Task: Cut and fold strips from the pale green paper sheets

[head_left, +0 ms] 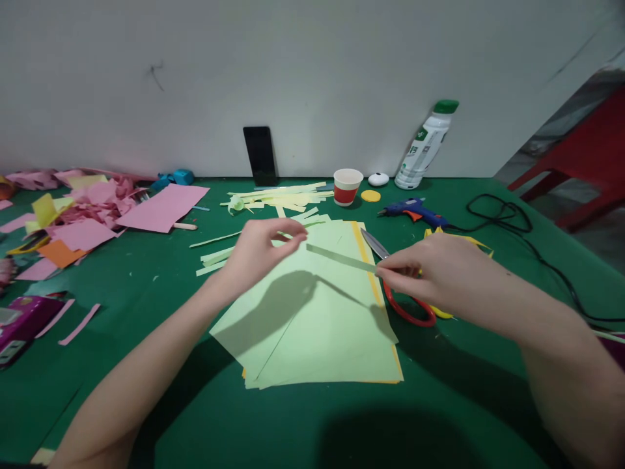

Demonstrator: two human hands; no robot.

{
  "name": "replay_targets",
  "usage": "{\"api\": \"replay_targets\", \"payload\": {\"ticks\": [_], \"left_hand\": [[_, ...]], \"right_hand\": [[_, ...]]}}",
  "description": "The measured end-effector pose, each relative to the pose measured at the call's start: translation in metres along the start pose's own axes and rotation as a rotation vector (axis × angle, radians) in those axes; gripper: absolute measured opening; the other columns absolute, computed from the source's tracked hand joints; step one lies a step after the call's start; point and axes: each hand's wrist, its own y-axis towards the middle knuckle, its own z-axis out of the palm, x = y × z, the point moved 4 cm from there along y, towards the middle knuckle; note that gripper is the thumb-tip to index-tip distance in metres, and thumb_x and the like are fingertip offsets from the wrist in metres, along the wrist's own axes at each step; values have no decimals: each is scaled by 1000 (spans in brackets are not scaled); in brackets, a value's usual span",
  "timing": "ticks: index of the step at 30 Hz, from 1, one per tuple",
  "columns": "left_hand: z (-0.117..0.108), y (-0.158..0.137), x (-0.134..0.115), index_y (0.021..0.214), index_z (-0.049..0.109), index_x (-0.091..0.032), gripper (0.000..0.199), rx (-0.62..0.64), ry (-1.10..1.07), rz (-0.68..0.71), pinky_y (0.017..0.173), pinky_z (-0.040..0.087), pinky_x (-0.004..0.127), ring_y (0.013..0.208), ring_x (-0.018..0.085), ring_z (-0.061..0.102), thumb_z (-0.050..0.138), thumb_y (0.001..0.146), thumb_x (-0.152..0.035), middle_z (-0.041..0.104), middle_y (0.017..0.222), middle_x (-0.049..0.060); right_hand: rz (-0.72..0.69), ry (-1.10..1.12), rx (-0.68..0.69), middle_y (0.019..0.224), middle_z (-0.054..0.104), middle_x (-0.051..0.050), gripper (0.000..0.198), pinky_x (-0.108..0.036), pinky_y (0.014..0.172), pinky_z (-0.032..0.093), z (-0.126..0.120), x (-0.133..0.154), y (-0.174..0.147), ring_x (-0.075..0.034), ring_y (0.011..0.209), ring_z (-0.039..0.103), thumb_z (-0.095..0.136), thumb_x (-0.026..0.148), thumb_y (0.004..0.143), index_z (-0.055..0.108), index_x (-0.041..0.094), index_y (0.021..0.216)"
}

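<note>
Pinching a green strip (342,258) in the right hand (424,264) above stacked sheets (332,345); holding the left hand (258,253) near its far end, unclear if closed. Apparently partway, with loose strips (283,194) cut and sheets remaining.

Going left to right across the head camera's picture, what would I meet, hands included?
Purple device, large pink sheet, left hand, pale green paper strip, right hand, red chair.

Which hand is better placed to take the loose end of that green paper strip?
Probably the left hand: it looks empty, close to the loose end of the green paper strip. The right hand is busy pinching the other end.
</note>
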Motion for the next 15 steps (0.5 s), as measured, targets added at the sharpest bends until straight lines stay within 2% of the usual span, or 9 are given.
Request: {"api": "replay_targets", "payload": {"ticks": [2,4,6,10,15], "left_hand": [[13,-8,-18,88,63,-17,18,101,-61,109,70,47,23,86,15,60,50,81,-27,67,93,4],[25,-18,-33,90,61,-17,17,173,-96,223,70,47,23,81,13,60,50,82,-26,67,90,3],[34,-25,-40,88,61,-17,15,218,-94,272,65,46,22,73,12,60,47,84,-22,67,83,2],[39,-27,-39,84,61,-16,15,207,-66,268,58,44,21,65,11,58,46,84,-19,65,76,2],[38,-26,-37,84,61,-15,15,215,-45,244,58,43,21,65,11,57,47,84,-20,65,76,1]], "right_hand": [[-1,30,84,40,35,4,33,-26,45,15,6,6,4,-8,40,25,42,28,81,56,19,52],[-19,59,135,42,39,4,32,-25,45,16,11,14,7,-8,42,29,41,27,82,58,19,56],[-41,73,150,43,43,4,32,-25,45,17,14,22,9,-8,42,32,41,25,82,59,18,57],[-58,70,126,45,49,2,32,-25,45,18,15,29,9,-9,44,37,41,22,82,58,17,55],[-29,28,141,45,50,1,33,-25,45,17,15,31,10,-9,43,36,41,22,83,57,16,54]]}}
